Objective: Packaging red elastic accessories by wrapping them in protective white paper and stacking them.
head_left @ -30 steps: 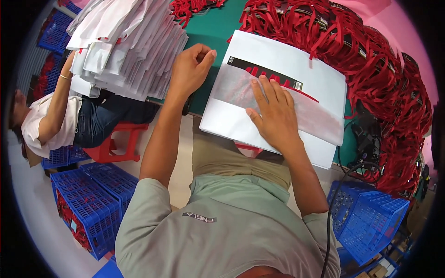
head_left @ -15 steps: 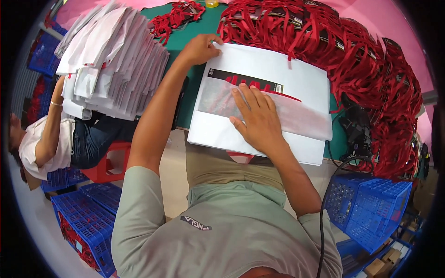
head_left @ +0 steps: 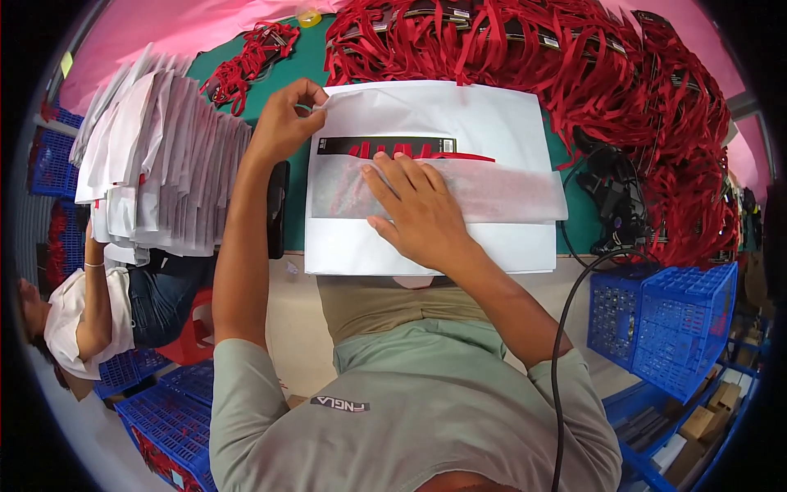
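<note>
A stack of white paper sheets lies at the table's near edge in front of me. On it, a black card with red ribbon straps is partly covered by a folded-over flap of thin, see-through white paper. My right hand rests flat on that flap, fingers spread, its fingertips near the straps. At the far left corner of the top sheet, my left hand pinches the paper between thumb and fingers. Slight creases run from that corner.
A large heap of carded red straps lines the table's far and right sides. A smaller bunch of red straps lies far left. Black equipment with a cable sits right. Left, a person is beside piled white paper packets. Blue crates stand below.
The view has turned, so the stack sits straighter and farther left. My left hand now pinches the sheet's corner, with creases showing there. My right hand stays flat on the flap.
</note>
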The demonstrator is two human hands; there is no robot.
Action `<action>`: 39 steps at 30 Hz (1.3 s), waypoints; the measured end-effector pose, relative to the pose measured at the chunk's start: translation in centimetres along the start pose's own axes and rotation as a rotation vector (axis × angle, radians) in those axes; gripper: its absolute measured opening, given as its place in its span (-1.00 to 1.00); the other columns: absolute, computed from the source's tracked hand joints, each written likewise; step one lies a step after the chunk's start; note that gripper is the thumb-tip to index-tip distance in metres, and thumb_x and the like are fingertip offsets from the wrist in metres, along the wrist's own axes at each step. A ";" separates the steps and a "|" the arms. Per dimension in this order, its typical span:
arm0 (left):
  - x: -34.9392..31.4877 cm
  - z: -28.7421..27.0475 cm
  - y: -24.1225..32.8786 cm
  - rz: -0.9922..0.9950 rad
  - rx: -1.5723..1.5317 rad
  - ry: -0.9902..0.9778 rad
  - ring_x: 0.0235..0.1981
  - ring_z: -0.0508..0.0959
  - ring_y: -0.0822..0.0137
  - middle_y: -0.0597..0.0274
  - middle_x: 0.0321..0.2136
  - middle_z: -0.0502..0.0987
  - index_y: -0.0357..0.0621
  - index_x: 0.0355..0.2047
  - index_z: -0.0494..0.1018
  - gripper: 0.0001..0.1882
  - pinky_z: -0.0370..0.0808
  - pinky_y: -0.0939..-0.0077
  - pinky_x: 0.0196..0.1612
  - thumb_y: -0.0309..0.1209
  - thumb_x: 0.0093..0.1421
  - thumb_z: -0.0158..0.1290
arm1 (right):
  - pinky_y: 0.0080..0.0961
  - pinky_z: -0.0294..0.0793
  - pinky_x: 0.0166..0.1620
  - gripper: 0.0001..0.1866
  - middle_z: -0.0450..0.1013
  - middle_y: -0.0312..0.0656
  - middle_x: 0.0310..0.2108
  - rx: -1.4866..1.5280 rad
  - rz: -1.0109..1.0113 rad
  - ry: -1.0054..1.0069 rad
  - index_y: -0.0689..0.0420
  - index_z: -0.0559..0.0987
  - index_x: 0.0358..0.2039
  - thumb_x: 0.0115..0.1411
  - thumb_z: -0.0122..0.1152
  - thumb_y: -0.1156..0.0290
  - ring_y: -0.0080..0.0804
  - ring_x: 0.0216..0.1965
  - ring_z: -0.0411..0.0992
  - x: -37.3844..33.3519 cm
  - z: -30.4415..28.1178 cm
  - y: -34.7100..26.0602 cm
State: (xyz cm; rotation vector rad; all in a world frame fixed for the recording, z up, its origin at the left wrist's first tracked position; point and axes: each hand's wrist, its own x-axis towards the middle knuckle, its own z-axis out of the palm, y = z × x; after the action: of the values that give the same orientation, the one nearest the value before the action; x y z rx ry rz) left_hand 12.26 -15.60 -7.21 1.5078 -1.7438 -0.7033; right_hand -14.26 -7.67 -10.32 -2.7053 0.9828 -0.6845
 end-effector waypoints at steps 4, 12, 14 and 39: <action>-2.2 0.6 1.6 0.047 -0.322 0.061 -0.36 0.49 0.54 0.37 -0.37 0.53 -0.24 -0.18 0.52 -0.77 0.48 0.60 -0.23 -0.58 0.11 0.17 | -0.11 0.08 0.32 -0.30 0.18 -0.07 0.32 -0.004 -0.002 -0.018 0.08 0.29 0.30 0.18 0.23 0.17 -0.07 0.30 0.15 0.1 -0.1 -0.2; -2.8 0.3 0.6 0.117 -0.338 0.033 -0.35 0.48 0.57 0.41 -0.41 0.46 -0.21 -0.03 0.53 -0.64 0.47 0.63 -0.22 -0.60 0.12 0.18 | -0.13 0.06 0.33 -0.31 0.18 -0.11 0.33 -0.040 0.023 -0.063 0.04 0.29 0.31 0.19 0.22 0.17 -0.09 0.31 0.15 0.0 -0.3 -0.3; -2.7 0.4 0.6 0.096 -0.229 0.061 -0.37 0.48 0.57 0.41 -0.41 0.48 -0.21 -0.07 0.56 -0.68 0.47 0.63 -0.25 -0.55 0.13 0.21 | -0.12 0.06 0.33 -0.31 0.18 -0.10 0.33 -0.038 0.025 -0.056 0.04 0.29 0.31 0.19 0.22 0.17 -0.08 0.31 0.15 0.0 -0.4 -0.3; -3.0 0.8 2.1 0.096 0.053 0.052 -0.34 0.52 0.42 0.24 -0.32 0.57 -0.23 -0.22 0.59 -0.79 0.46 0.54 -0.22 -0.48 0.11 0.26 | -0.12 0.05 0.34 -0.32 0.18 -0.09 0.33 -0.041 0.013 -0.047 0.06 0.29 0.31 0.22 0.18 0.12 -0.08 0.32 0.14 -0.2 -0.1 -0.1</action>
State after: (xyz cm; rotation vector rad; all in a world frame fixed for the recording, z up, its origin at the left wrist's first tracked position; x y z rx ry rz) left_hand 10.56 -12.36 -6.59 1.4540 -1.7948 -0.5686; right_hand -14.36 -7.44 -10.27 -2.7346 1.0133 -0.6015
